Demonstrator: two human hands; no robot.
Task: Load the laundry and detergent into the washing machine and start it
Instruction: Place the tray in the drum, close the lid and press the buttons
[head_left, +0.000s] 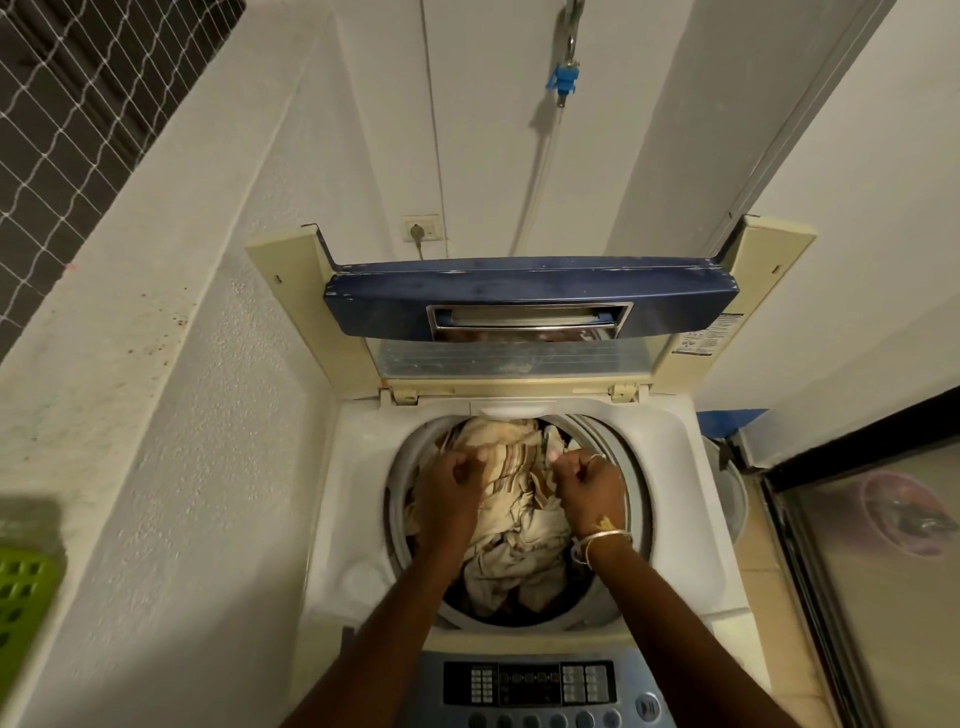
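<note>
Top-load washing machine (358, 519) seen from above, lid (530, 306) folded up & back w/ its blue edge facing the camera. Drum (618, 467) is packed w/ laundry (511, 525): mostly cream/beige cloth, some brown stripes, darker items underneath at the near side and at the far right.

Both arms reach down into the drum from the bottom of the frame. Left hand (451, 486) is clenched on the beige cloth on the left side of the pile, knuckles up, fingers curled into the fabric. Right hand (587, 483) is likewise closed on a fold of the laundry on the right side, near the drum's grey inner rim; ring on one finger, bangle (605, 540) and a pale thread at the wrist. The two hands sit apart w/ a ridge of striped cloth between them.

Control panel (530, 686) at the near edge: dark display block w/ small buttons, row of round buttons below. Can't tell if anything is lit.

Behind the machine: white wall, power socket (422, 228) w/ plug in it, blue tap fitting (563, 83) w/ a pale hose running down. Green perforated basket (23, 597) at the left edge on the ledge. Glass door (878, 561) at right. Netting (67, 93) top left. No detergent in view.
</note>
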